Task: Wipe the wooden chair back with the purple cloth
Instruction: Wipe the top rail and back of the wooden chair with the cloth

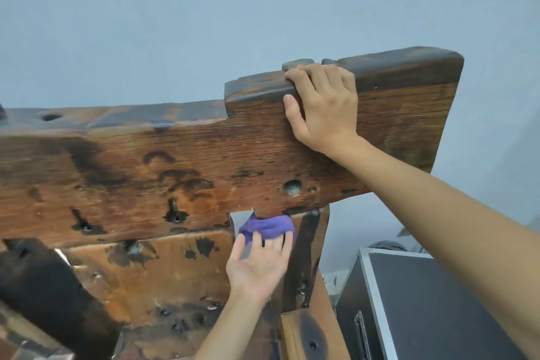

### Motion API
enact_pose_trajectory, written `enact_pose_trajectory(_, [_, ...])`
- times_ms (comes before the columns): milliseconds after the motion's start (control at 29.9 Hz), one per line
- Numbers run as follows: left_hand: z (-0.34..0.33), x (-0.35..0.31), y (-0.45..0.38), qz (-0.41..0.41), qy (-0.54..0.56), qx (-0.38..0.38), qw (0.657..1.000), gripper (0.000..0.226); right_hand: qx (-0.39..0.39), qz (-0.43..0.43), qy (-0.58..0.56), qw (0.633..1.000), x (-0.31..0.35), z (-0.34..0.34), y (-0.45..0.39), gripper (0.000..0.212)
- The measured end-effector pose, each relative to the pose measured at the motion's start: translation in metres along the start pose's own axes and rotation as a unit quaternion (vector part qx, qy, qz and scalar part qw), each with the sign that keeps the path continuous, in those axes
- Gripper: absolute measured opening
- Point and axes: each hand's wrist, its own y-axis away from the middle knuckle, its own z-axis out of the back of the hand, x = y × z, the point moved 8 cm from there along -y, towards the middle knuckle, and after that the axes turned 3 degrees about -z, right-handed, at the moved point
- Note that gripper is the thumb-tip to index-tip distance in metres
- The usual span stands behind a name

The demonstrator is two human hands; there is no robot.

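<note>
Purple cloth bunched under my left hand's fingertips, pushed into the gap — right hand wraps the chair back top, steadying it I'd guess.

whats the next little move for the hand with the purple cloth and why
Probably slide the purple cloth sideways along the plank's underside: the left hand presses it into the gap under the top plank, while the right hand grips the upper edge and steadies the chair back.
</note>
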Motion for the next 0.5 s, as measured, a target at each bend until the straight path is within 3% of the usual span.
enact_pose_trajectory(134, [-0.019,0.046,0.033,0.078,-0.095,0.060,0.991,0.061,0.088,-0.032,-0.040,0.995,0.004,0.004,-0.004,0.046])
enact_pose_trajectory(234, [-0.041,0.093,0.034,0.153,-0.077,0.092,0.981,0.064,0.181,-0.026,-0.122,0.976,-0.005,0.013,-0.011,0.054])
enact_pose_trajectory(334, [-0.041,0.126,0.008,0.134,-0.052,0.027,0.989,0.059,0.270,0.041,-0.163,0.948,-0.023,0.024,-0.019,0.054])
enact_pose_trajectory(401, [-0.038,0.138,-0.013,0.112,-0.039,-0.009,0.993,0.058,0.278,0.065,-0.124,0.950,-0.048,0.034,-0.023,0.053])
enact_pose_trajectory(501, [-0.042,0.150,-0.041,0.090,-0.022,-0.039,0.995,0.055,0.285,0.017,-0.080,0.955,-0.110,0.039,-0.017,0.052])
